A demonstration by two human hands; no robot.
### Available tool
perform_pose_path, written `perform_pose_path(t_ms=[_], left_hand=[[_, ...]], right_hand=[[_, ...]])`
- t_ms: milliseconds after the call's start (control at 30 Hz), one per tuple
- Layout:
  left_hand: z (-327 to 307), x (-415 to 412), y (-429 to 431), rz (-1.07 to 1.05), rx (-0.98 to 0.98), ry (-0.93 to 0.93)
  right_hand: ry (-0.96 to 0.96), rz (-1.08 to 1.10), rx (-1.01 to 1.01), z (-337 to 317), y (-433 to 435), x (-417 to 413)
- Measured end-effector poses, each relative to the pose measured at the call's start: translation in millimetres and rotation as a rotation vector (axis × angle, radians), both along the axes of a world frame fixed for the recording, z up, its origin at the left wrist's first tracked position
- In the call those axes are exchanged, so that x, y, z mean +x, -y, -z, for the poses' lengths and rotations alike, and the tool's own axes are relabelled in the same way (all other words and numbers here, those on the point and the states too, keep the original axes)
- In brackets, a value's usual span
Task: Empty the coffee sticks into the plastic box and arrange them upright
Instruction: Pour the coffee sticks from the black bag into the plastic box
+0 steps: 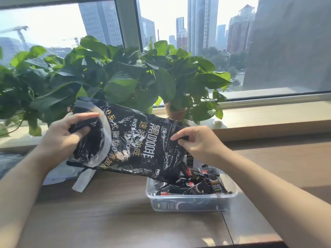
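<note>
We hold a glossy black plastic coffee bag (136, 145) with white and gold lettering slantwise above the brown wooden desk (116, 221). Its closed end is raised to the left and its open mouth points down to the right. Our left hand (66, 135) grips the raised end, with the fingers curled into the crumpled plastic and the forefinger stretched along the top edge. Our right hand (198, 142) pinches the upper edge of the bag near its mouth between thumb and bent fingers.

The mouth hangs just over the back left part of a clear rectangular plastic box (189, 196), which stands on the desk to the right of centre. The slim black coffee sticks (200, 183), marked with red and white, lie in the box in a loose heap. They cross one another at all angles, and a few near the bag's mouth lean up against it. None of them stands upright in a row.

Under the bag's raised end, a pale, flat piece of packaging (60, 174) lies on the desk. Behind it, leafy green potted plants (116, 77) stand along the light windowsill (268, 113). Beyond them is a large window (223, 24) looking out on tall buildings.
</note>
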State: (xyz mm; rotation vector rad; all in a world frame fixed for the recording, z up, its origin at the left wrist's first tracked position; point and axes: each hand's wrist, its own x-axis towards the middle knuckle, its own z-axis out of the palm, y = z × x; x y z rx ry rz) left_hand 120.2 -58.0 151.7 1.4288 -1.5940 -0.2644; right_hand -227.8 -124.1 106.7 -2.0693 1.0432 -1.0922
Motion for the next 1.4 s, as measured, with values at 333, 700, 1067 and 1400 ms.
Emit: perform_pose_path(t_ms=[333, 700, 1067, 1400], left_hand=[[-7.3, 11.5, -5.1, -0.056, -0.036, -0.042], [11.5, 6.6, -5.3, -0.043, 0.002, -0.093], [34.8, 13.9, -6.4, -0.038, 0.127, -0.173], [2.7, -55.3, 10.7, 0.220, -0.083, 0.465]], right_hand=[[-0.028, 0.002, -0.073, -10.9, 4.5, 11.1], [-0.066, 0.046, -0.149, -12.7, 5.1, 4.4], [-0.148, 0.027, -0.131, -9.5, 4.1, 6.7], [-0.093, -0.058, -0.145, -5.9, 2.5, 14.0]])
